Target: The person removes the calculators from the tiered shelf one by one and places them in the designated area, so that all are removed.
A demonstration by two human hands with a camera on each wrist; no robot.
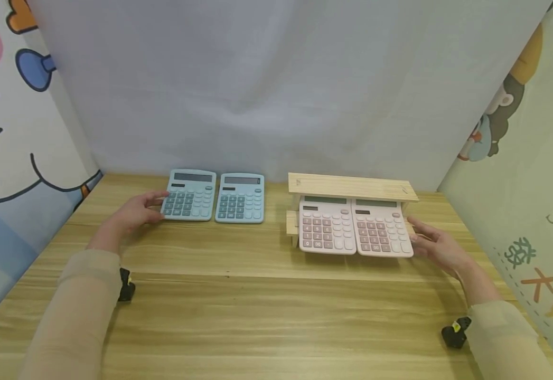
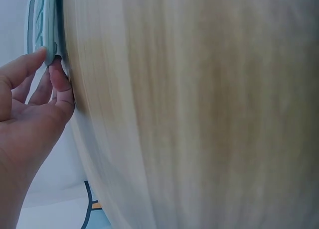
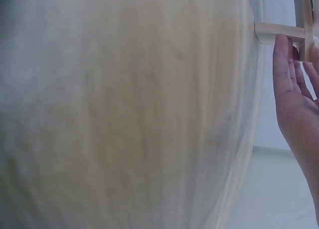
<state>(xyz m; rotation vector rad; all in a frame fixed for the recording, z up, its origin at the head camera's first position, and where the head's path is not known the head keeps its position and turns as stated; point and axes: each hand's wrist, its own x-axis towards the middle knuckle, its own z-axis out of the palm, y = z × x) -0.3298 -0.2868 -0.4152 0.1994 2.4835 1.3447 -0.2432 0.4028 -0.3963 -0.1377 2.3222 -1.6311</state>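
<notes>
Two light-blue calculators lie side by side at the back left of the table. My left hand (image 1: 131,214) pinches the left edge of the outer blue calculator (image 1: 189,195); in the left wrist view its thumb is on top and fingertips are under the edge. The other blue calculator (image 1: 240,198) sits just right of it. On a small wooden shelf (image 1: 352,184), two pink calculators lean side by side, a left one (image 1: 326,227) and a right one (image 1: 383,229). My right hand (image 1: 440,245) rests against the shelf's right side and that calculator's edge, fingers fairly straight.
The calculators and shelf stand along the back of the wood-grain table (image 1: 257,316), close to a pale cloth backdrop (image 1: 257,95). Printed panels flank the table on the left (image 1: 0,158) and right (image 1: 518,184). The shelf's top board overhangs the pink calculators' upper ends.
</notes>
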